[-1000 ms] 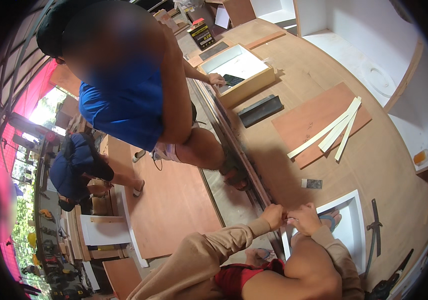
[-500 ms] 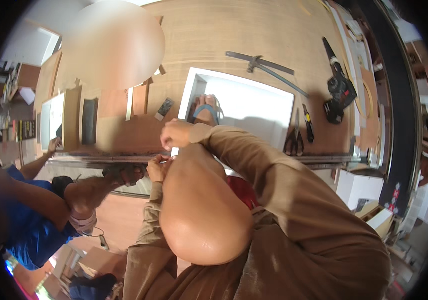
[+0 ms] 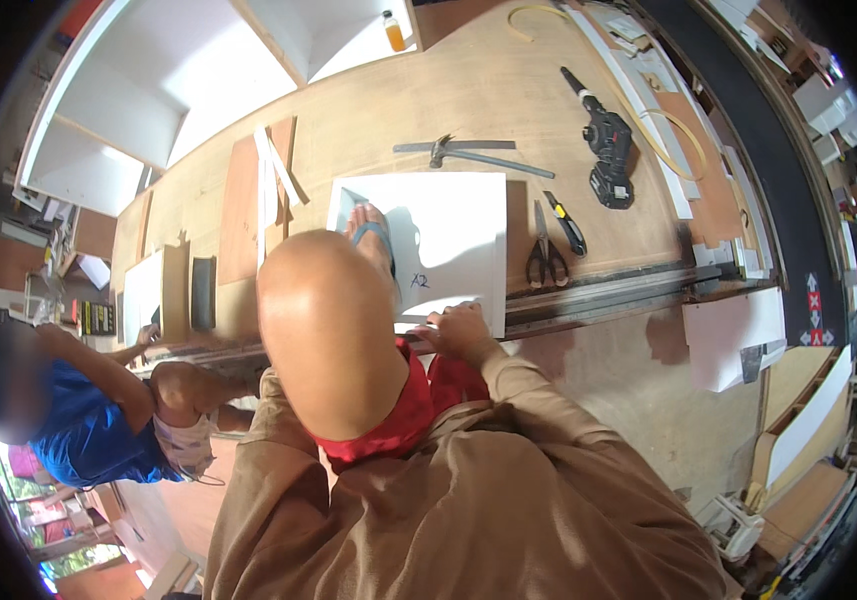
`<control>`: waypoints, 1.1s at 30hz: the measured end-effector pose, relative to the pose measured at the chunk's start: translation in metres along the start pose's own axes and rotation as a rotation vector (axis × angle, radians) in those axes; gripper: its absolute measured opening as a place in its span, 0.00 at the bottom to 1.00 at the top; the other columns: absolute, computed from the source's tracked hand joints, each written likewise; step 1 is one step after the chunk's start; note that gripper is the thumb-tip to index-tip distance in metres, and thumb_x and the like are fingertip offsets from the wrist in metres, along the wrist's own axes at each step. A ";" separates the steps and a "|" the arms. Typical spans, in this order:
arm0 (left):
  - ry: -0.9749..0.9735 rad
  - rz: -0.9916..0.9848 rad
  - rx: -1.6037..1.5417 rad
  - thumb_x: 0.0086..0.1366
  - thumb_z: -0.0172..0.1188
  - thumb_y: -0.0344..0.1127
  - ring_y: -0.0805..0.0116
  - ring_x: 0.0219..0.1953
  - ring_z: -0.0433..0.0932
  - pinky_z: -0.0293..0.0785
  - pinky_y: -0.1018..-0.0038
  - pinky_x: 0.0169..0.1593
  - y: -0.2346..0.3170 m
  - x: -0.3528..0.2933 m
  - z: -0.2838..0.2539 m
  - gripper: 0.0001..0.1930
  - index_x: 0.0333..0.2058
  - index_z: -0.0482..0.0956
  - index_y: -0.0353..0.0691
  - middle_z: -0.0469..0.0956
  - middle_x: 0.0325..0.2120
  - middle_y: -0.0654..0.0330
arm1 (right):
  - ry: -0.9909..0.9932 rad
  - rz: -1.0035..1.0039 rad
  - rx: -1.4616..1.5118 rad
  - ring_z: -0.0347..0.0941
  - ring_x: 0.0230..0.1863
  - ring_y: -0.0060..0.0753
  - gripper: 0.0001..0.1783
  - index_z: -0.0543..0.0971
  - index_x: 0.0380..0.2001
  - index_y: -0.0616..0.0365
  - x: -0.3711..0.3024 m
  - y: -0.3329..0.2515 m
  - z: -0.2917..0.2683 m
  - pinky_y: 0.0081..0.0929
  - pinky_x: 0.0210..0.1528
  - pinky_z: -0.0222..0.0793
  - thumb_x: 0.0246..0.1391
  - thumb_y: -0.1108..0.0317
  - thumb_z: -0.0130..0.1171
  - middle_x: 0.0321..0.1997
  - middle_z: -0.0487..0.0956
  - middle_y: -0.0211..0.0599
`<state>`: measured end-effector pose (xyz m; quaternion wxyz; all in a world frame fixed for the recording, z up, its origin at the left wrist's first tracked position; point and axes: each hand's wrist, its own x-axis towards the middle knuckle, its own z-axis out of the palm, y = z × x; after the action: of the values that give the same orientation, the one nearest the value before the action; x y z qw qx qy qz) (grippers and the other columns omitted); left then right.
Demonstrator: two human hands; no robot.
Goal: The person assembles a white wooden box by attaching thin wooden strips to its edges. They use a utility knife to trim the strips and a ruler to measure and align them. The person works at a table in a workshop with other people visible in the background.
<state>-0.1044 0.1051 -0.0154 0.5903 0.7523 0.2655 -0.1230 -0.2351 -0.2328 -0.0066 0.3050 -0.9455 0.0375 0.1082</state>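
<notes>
A shallow white box (image 3: 458,235) lies on the wooden work table, with my sandalled foot (image 3: 372,228) standing inside it. My right hand (image 3: 463,330) grips the box's near rim, fingers bent over the edge. My raised knee (image 3: 318,310) covers the box's near left corner. Behind that knee my left hand is hidden; only its brown sleeve (image 3: 276,405) shows. To the right of the box lie scissors (image 3: 545,245) and a yellow-black utility knife (image 3: 566,222). Beyond its far side rest a hammer (image 3: 488,158) and a flat metal strip (image 3: 408,148).
A black cordless power tool (image 3: 608,150) lies at the right, near white strips and boards. White cabinet frames (image 3: 178,90) stand at the far left, one holding an orange bottle (image 3: 393,32). A co-worker in a blue shirt (image 3: 98,430) sits at the left.
My right hand has moved from the box's left side to its near rim. My left hand has gone out of sight behind my knee. The view has shifted.
</notes>
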 end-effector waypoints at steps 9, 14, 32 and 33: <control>0.118 0.006 -0.025 0.62 0.75 0.36 0.77 0.35 0.79 0.77 0.75 0.43 -0.035 -0.064 -0.075 0.09 0.36 0.86 0.38 0.84 0.29 0.65 | 0.016 -0.012 0.043 0.80 0.56 0.54 0.37 0.88 0.44 0.51 -0.003 0.009 0.002 0.58 0.63 0.64 0.63 0.28 0.49 0.47 0.87 0.48; 0.211 0.013 -0.021 0.64 0.74 0.35 0.77 0.35 0.79 0.76 0.76 0.44 -0.042 -0.109 -0.133 0.09 0.37 0.86 0.37 0.83 0.30 0.66 | 0.080 -0.006 -0.011 0.82 0.53 0.51 0.37 0.89 0.44 0.51 -0.004 0.004 -0.003 0.53 0.59 0.70 0.63 0.28 0.50 0.43 0.88 0.45; 0.382 0.408 0.064 0.73 0.65 0.30 0.80 0.37 0.75 0.72 0.80 0.44 0.080 -0.207 -0.199 0.04 0.39 0.83 0.35 0.79 0.32 0.68 | 0.412 -0.300 0.183 0.78 0.45 0.52 0.12 0.84 0.33 0.54 0.157 -0.057 -0.027 0.46 0.49 0.72 0.55 0.58 0.73 0.39 0.83 0.42; 0.283 0.447 0.122 0.72 0.66 0.29 0.80 0.35 0.75 0.72 0.80 0.43 0.076 -0.183 -0.182 0.04 0.37 0.83 0.34 0.80 0.32 0.68 | 0.523 -0.278 0.284 0.75 0.50 0.55 0.18 0.84 0.41 0.53 0.205 -0.068 -0.033 0.51 0.55 0.69 0.56 0.52 0.70 0.42 0.82 0.43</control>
<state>-0.2385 0.2196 0.1877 0.5134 0.8361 0.1646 0.1010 -0.0204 -0.1976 0.0118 0.4255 -0.8854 -0.0001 -0.1873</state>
